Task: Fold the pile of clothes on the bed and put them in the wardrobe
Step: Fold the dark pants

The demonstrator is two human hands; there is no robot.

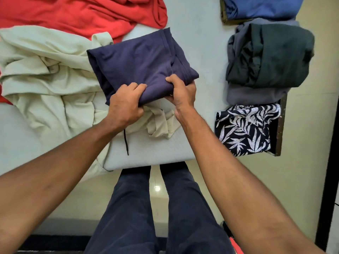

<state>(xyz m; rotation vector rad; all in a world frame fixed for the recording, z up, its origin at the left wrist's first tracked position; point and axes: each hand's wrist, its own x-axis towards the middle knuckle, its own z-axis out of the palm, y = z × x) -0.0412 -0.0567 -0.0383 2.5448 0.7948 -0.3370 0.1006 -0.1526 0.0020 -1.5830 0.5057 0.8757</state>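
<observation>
A folded navy-purple garment [139, 61] lies on the pale bed [198, 33], partly over a crumpled cream garment [45, 70]. My left hand [124, 105] grips the near edge of the navy garment, fingers curled over the fold. My right hand [183, 92] pinches the same edge just to the right, thumb on top. A red garment [82, 13] lies spread at the far left. A black drawstring [126, 142] hangs below my left wrist.
To the right stand folded clothes: a blue piece [260, 8], a dark green one [271, 54] on grey fabric [256, 94], and a leaf-print piece [245, 129] on a dark-edged board [280, 129]. My legs stand on the floor [302, 162] at the bed's near edge.
</observation>
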